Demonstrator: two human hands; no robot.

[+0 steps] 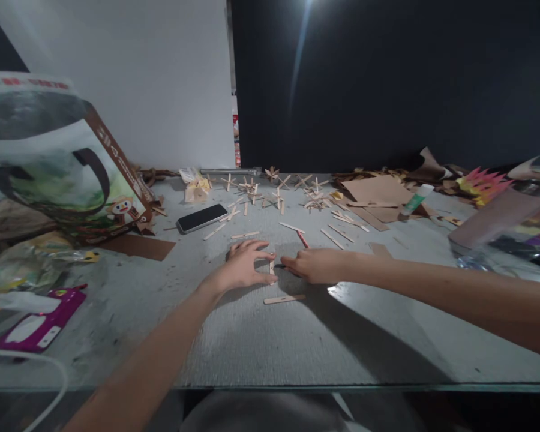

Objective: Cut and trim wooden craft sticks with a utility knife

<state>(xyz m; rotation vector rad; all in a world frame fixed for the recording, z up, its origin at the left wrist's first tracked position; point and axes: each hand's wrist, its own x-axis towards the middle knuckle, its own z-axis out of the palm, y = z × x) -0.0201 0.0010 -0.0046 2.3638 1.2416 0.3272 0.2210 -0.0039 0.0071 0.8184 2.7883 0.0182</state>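
My left hand (pixel 245 264) rests on the grey table, with thumb and fingertips at the two ends of a wooden craft stick (pixel 272 275) that lies pointing away from me. To its right, my right hand (pixel 317 266) is closed around a slim red-patterned pen (pixel 302 239). The pen's upper end sticks out above the hand, and its dark tip points left at the held stick. Whether the tip touches the wood I cannot tell. Another craft stick (pixel 284 299) lies crosswise just in front of both hands. Beyond them lie more loose sticks, one of them (pixel 292 227) close behind the pen.
Star-shaped stick bundles (pixel 312 201) spread along the back. A phone (pixel 202 218) lies left of centre. Brown cardboard (pixel 378 192) and a glue stick (pixel 417 200) are at right. A large printed bag (pixel 67 174) and a purple device (pixel 42 321) occupy the left.
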